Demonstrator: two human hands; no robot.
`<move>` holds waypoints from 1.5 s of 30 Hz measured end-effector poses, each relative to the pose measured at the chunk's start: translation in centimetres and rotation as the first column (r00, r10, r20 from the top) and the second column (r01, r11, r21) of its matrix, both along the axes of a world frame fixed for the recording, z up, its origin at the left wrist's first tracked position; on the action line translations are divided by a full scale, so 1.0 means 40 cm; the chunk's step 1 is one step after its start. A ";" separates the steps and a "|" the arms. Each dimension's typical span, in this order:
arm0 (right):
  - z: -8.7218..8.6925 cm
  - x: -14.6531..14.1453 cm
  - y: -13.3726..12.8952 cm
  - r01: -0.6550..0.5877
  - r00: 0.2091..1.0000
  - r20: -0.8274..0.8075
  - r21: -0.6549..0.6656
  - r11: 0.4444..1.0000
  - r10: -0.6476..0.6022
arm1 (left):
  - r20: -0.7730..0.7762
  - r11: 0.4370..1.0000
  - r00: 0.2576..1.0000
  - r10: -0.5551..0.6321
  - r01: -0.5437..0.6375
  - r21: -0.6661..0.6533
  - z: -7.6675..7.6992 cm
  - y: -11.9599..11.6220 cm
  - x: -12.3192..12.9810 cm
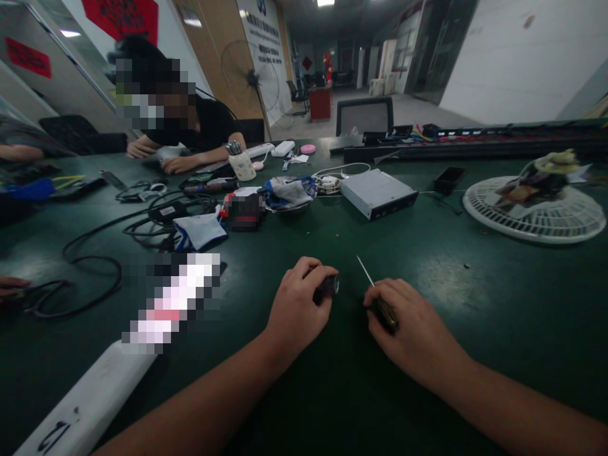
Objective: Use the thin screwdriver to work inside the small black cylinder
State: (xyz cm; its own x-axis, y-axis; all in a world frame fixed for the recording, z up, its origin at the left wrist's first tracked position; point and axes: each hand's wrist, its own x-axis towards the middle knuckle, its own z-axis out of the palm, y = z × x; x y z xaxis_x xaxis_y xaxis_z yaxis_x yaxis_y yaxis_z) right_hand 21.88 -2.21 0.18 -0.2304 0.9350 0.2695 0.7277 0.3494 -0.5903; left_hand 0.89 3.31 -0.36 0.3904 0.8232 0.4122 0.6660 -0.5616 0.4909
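Observation:
My left hand (300, 304) is closed round a small dark cylinder (331, 284) with a lighter round end facing right. Most of it is covered by the fingers, so its kind does not show. In my right hand (414, 323) is a screwdriver (386, 314) with a dark handle. Its thin metal shaft points up and to the left, toward the gap between my hands. The tip and the cylinder are apart. Both hands are low over the dark green table (342, 392).
A grey disc drive (377, 193) lies ahead, beside a bowl with a blue-and-white cloth (289, 192). At the right is a white fan grille (536, 231). Black cables (118, 259) and a long white bar (90, 386) occupy the left. A person (213, 130) sits across the table.

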 end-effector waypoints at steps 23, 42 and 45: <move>-0.010 0.019 0.003 -0.107 0.911 -0.403 -0.035 0.994 0.084 | 0.011 0.973 0.973 -0.230 0.230 0.016 0.000 0.002 -0.001; -0.007 0.018 -0.009 -0.059 0.888 -0.443 0.154 0.986 0.122 | 0.050 0.905 0.904 -0.425 0.423 0.045 0.012 -0.006 0.001; -0.002 0.017 -0.008 -0.103 0.900 -0.397 0.212 0.972 0.182 | 0.055 0.894 0.894 -0.445 0.440 0.082 0.009 -0.006 0.000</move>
